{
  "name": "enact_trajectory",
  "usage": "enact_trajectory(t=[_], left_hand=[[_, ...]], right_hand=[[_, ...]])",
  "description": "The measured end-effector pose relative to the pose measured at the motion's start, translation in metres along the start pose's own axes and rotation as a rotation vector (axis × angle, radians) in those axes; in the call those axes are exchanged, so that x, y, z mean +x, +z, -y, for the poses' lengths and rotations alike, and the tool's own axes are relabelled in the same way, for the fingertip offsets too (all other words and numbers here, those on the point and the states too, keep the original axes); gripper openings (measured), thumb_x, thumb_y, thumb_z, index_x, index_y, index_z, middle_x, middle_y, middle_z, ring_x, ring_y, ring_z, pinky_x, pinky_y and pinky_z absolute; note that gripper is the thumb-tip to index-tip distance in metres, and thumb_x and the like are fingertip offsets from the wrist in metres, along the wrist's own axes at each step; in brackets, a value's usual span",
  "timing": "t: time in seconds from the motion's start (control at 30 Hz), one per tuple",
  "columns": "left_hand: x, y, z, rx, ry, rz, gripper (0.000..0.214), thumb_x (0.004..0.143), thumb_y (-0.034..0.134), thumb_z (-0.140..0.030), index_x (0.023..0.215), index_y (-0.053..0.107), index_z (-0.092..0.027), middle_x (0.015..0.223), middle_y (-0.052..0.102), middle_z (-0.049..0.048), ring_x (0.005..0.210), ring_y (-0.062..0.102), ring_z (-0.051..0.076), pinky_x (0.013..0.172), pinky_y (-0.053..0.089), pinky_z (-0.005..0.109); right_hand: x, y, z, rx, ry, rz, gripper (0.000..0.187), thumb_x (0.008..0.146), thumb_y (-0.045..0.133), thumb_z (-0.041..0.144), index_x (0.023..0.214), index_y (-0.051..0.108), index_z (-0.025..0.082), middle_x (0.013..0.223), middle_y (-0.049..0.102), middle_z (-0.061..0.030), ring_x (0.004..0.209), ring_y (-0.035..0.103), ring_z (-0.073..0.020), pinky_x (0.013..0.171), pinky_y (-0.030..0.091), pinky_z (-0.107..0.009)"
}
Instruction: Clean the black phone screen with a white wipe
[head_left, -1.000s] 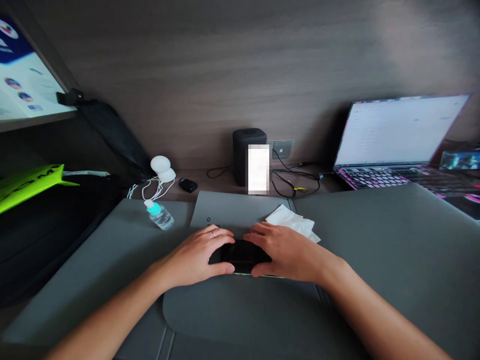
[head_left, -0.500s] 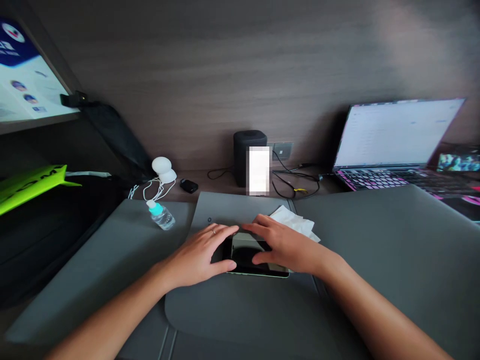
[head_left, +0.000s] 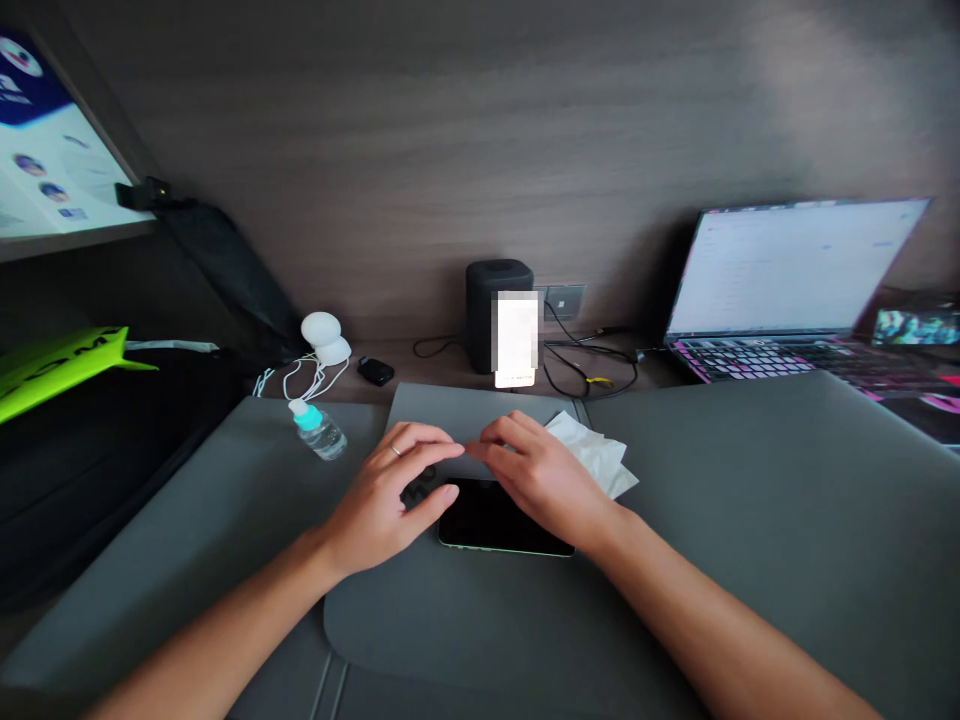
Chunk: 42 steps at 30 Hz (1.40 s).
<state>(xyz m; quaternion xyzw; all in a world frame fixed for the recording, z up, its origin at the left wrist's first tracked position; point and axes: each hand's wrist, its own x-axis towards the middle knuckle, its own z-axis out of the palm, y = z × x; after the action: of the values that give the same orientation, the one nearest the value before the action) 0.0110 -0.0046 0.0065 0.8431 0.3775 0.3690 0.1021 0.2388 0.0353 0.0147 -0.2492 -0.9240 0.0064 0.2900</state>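
Observation:
A phone (head_left: 487, 520) with a dark screen and a pale green edge lies flat on the grey mat (head_left: 465, 610), long side toward me. My left hand (head_left: 401, 490), wearing a ring, hovers at its left end, thumb apart from the stretched fingers, nothing visible in it. My right hand (head_left: 544, 480) is above the phone's right half, covering part of it. Its fingers are bent and drawn together, and the thumb is hidden, so what it may hold does not show. The fingertips of both hands meet or nearly meet above the far edge. A small dark shape shows under my left hand.
White tissues (head_left: 592, 450) lie beside my right hand. At left are a small clear bottle (head_left: 322, 435) with a turquoise collar, a white corded device (head_left: 324, 338) and a black fob (head_left: 376, 371). A black speaker (head_left: 480, 320), cables (head_left: 600, 370) and a laptop (head_left: 787, 290) stand behind.
Both hands have lifted slightly from the phone. My right hand has turned, its fingers drawing together and its thumb going out of sight. The phone's screen looks darker, with the pale reflection gone.

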Motion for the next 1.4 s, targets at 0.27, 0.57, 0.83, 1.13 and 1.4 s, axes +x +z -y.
enact_trajectory(t=[0.27, 0.57, 0.83, 1.13, 1.4], left_hand=[[0.001, 0.001, 0.003, -0.034, 0.009, 0.043, 0.016, 0.093, 0.057, -0.017, 0.108, 0.061, -0.021, 0.093, 0.063, 0.0019, 0.09, 0.057, 0.018, 0.082, 0.048, 0.032], [0.003, 0.007, 0.004, 0.031, -0.066, 0.27, 0.01, 0.092, 0.06, -0.023, 0.101, 0.062, -0.023, 0.097, 0.068, 0.0005, 0.095, 0.06, 0.02, 0.088, 0.048, 0.036], [0.001, 0.005, 0.004, 0.06, -0.07, 0.385, 0.023, 0.094, 0.058, -0.03, 0.116, 0.061, -0.025, 0.111, 0.065, 0.004, 0.106, 0.059, 0.023, 0.093, 0.049, 0.04], [-0.002, 0.003, 0.005, 0.046, -0.089, 0.447, 0.047, 0.089, 0.064, -0.04, 0.133, 0.051, -0.03, 0.128, 0.058, 0.0047, 0.117, 0.056, 0.026, 0.098, 0.048, 0.042], [-0.001, 0.006, 0.005, 0.087, -0.127, 0.531, 0.066, 0.082, 0.073, -0.042, 0.141, 0.043, -0.031, 0.138, 0.052, 0.0051, 0.126, 0.049, 0.029, 0.103, 0.045, 0.046]], right_hand=[[0.008, 0.027, 0.002, -0.18, -0.045, 0.115, 0.02, 0.099, 0.047, 0.019, 0.092, 0.065, 0.012, 0.094, 0.059, -0.0097, 0.083, 0.047, -0.0204, 0.076, 0.041, -0.033], [0.002, 0.023, -0.002, -0.129, 0.058, 0.262, 0.021, 0.1, 0.048, 0.024, 0.093, 0.066, 0.016, 0.093, 0.061, -0.0077, 0.085, 0.053, -0.0184, 0.078, 0.042, -0.032], [-0.004, 0.009, -0.011, -0.047, 0.167, 0.249, 0.022, 0.098, 0.052, 0.029, 0.096, 0.068, 0.015, 0.093, 0.064, -0.0091, 0.09, 0.06, -0.0204, 0.083, 0.047, -0.035], [-0.049, -0.032, -0.065, -0.087, 0.459, 0.379, 0.043, 0.084, 0.068, 0.035, 0.123, 0.061, 0.019, 0.116, 0.058, -0.012, 0.109, 0.058, -0.0291, 0.093, 0.05, -0.046], [-0.055, -0.033, -0.058, -0.008, 0.436, 0.31, 0.021, 0.093, 0.051, 0.026, 0.11, 0.061, 0.019, 0.102, 0.064, -0.0088, 0.093, 0.064, -0.0236, 0.082, 0.052, -0.039]])
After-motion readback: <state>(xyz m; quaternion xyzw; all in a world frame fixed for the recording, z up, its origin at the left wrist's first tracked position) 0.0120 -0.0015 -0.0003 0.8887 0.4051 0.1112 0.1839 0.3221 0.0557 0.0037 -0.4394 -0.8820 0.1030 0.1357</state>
